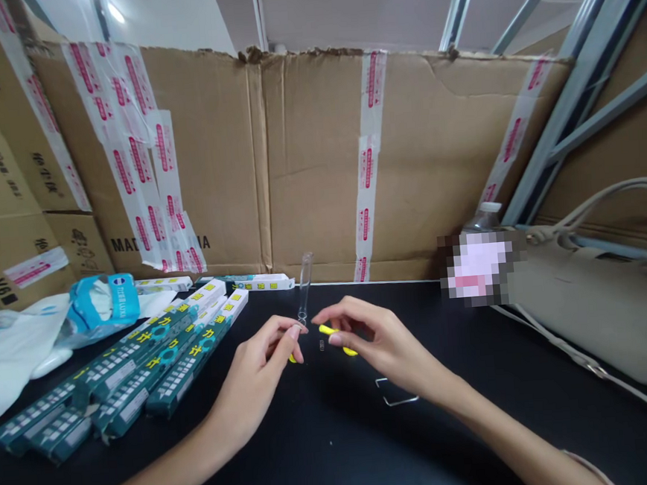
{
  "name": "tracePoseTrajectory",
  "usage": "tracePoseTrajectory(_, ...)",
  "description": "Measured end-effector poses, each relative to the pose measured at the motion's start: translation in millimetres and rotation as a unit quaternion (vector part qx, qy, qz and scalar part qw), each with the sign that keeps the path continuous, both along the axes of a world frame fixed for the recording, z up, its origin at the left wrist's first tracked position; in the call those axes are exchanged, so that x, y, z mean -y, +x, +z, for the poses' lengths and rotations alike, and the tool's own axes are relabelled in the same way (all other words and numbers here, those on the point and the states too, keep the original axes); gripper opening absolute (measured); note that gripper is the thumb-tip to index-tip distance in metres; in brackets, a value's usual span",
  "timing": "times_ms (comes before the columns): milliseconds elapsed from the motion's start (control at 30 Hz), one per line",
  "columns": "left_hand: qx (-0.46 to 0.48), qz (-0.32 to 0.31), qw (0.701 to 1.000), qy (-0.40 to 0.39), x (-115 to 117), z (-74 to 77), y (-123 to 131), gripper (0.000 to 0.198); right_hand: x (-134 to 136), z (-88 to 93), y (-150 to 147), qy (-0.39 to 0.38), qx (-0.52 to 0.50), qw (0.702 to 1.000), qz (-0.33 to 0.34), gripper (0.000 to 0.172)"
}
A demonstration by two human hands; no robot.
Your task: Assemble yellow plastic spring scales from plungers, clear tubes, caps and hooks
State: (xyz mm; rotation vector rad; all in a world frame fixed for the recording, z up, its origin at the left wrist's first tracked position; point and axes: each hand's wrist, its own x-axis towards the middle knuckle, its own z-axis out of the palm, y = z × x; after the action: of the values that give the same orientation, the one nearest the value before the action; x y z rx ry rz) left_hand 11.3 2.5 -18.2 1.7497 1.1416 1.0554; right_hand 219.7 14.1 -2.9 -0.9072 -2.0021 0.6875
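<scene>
My left hand (266,363) is closed in a pinch near the middle of the table. A bit of yellow shows under its fingers, but what the fingertips grip is too small to make out. Just across from it, my right hand (373,339) pinches a small yellow plastic piece (327,330) between thumb and fingers; more yellow shows below the thumb. Behind the left fingertips a clear tube (306,285) points away from me, its near end close to them. A tiny coil spring (321,345) shows between the hands. Below my right wrist lies a bent metal wire (399,401).
Several long green-and-white boxes (172,381) are heaped on the left, beside a blue-and-white plastic package (104,301). A cardboard wall (312,176) closes off the back of the black table (340,450). On the right stand a bottle (481,219) and a beige handbag (603,310), its strap trailing.
</scene>
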Motion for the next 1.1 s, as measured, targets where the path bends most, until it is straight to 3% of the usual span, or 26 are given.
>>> tracePoseTrajectory(133, -0.039, -0.002, 0.999, 0.024, 3, 3.0, 1, 0.027, 8, 0.7, -9, -0.075, -0.148, 0.986, 0.003, 0.015)
tracePoseTrajectory(300, -0.040, -0.005, 0.998, 0.046, 7, 3.4, 2, 0.023, 14, -2.2, -18, -0.182, -0.287, 0.940, 0.035, 0.023)
tracePoseTrajectory(433, -0.033, -0.003, 0.998, 0.052, 9, 2.0, 2, 0.019, 15, -4.5, -21, -0.243, -0.298, 0.919, 0.083, 0.026)
tracePoseTrajectory(633, -0.009, 0.019, 0.999, 0.048, 4, -2.0, 2, 0.023, 14, -6.3, -18, -0.276, -0.314, 0.905, 0.074, 0.028)
tracePoseTrajectory(1100, 0.041, 0.060, 0.994, 0.082, 5, 1.4, 4, 0.017, 17, -4.3, -21, -0.290, -0.311, 0.903, 0.061, 0.036)
